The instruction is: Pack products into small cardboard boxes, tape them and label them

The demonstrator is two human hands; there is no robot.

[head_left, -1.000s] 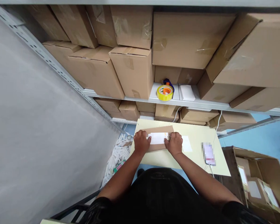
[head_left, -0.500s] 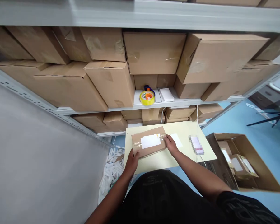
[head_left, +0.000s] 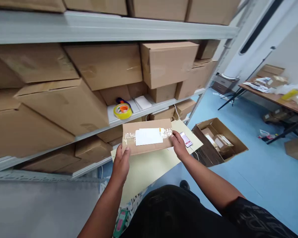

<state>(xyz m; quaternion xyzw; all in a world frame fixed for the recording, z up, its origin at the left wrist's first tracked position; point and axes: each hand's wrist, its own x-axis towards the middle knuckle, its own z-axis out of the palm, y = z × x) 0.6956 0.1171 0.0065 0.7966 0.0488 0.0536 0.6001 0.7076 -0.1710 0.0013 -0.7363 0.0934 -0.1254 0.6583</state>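
Note:
A flat brown cardboard box (head_left: 131, 148) with a white label (head_left: 149, 137) and clear tape at its ends is held up over the pale yellow table (head_left: 144, 175). My left hand (head_left: 121, 162) grips its left end, thumb on the top face. Round the right end my right hand (head_left: 178, 144) is closed, its fingers partly hidden by the box. A phone (head_left: 186, 139) with a lit screen lies on the table just beyond my right hand, a white cable beside it.
A yellow tape roll on a dispenser (head_left: 123, 111) and a stack of white paper (head_left: 142, 102) sit on the shelf ahead, among several cartons (head_left: 104, 66). An open large carton (head_left: 223, 138) holding labelled boxes stands on the blue floor at right. Farther right is a cluttered brown table (head_left: 275, 96).
My view has swung to the right, bringing the far table into sight. Both hands keep hold of the box, which has been lifted off the table and turned more level.

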